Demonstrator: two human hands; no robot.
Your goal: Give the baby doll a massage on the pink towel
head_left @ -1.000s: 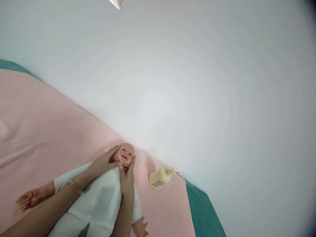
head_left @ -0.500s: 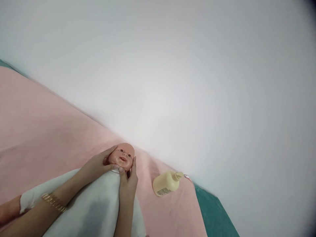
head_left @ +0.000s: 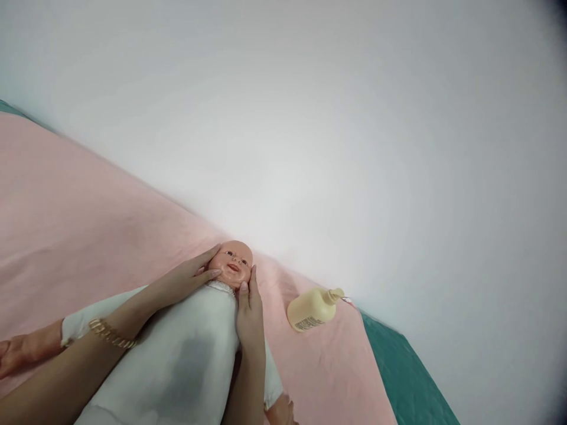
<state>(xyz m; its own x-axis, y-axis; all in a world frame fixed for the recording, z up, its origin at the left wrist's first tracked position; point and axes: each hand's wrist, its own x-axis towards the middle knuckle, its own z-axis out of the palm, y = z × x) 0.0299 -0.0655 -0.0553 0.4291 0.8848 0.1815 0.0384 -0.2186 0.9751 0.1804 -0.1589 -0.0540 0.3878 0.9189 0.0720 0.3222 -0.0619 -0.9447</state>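
Note:
A baby doll (head_left: 195, 342) in a white outfit lies on its back, face up, with its mouth slightly open. My left hand (head_left: 195, 276), above a gold bracelet (head_left: 110, 333), cups the left side of the doll's head (head_left: 234, 262), its thumb on the cheek by the chin. Against the other cheek rests my right hand (head_left: 251, 310), fingers along the side of the head and thumb near the jaw. The head is held between both hands. Some fingertips behind the head are hidden. My forearms cross over the doll's body.
A pale yellow pump bottle (head_left: 311, 310) stands right of the doll. Beneath them is a pink sheet (head_left: 110, 206) over a green surface (head_left: 407, 372). A white wall (head_left: 310, 147) rises behind. A small white and red item (head_left: 348, 301) lies by the wall.
My thumbs have moved apart, from together under the doll's chin up and outward to its cheeks. The whole view has shifted, so more of the doll's arms shows.

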